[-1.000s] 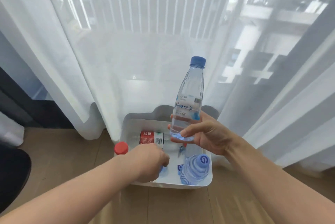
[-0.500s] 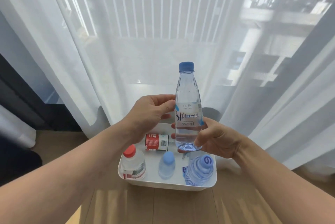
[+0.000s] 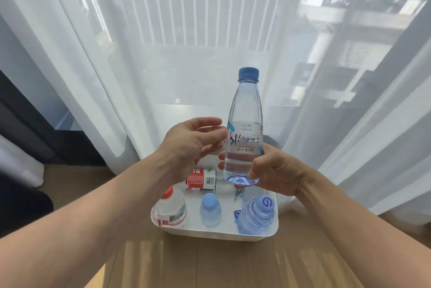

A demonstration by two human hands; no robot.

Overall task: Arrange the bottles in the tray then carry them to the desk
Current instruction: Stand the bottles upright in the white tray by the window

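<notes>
At the centre of the frame the right hand (image 3: 277, 172) grips a clear bottle (image 3: 245, 138) by its lower body, thumb in front and fingers wrapped behind, holding it upright with its blue cap (image 3: 248, 73) on top. The bottle hangs above the far part of the tray (image 3: 217, 233), clear of it. The left hand (image 3: 191, 145) is at the bottle's left side, level with the label, fingers loosely curled and spread; whether its fingertips touch the bottle or stop just short is hard to tell.

The white tray sits on the wood floor (image 3: 210, 266) in the lower centre, against the foot of a sheer curtain (image 3: 116, 66). Along its near edge stand 3 bottles: a red-capped bottle (image 3: 171, 209) at the left, a small blue-capped bottle (image 3: 210, 209) in the middle, and a ribbed blue bottle (image 3: 257, 214) at the right. Behind them, near the tray's far left, a red-labelled bottle (image 3: 201, 180) lies on its side, partly hidden by the left wrist. Something small and blue shows under the held bottle, too hidden to make out.
</notes>
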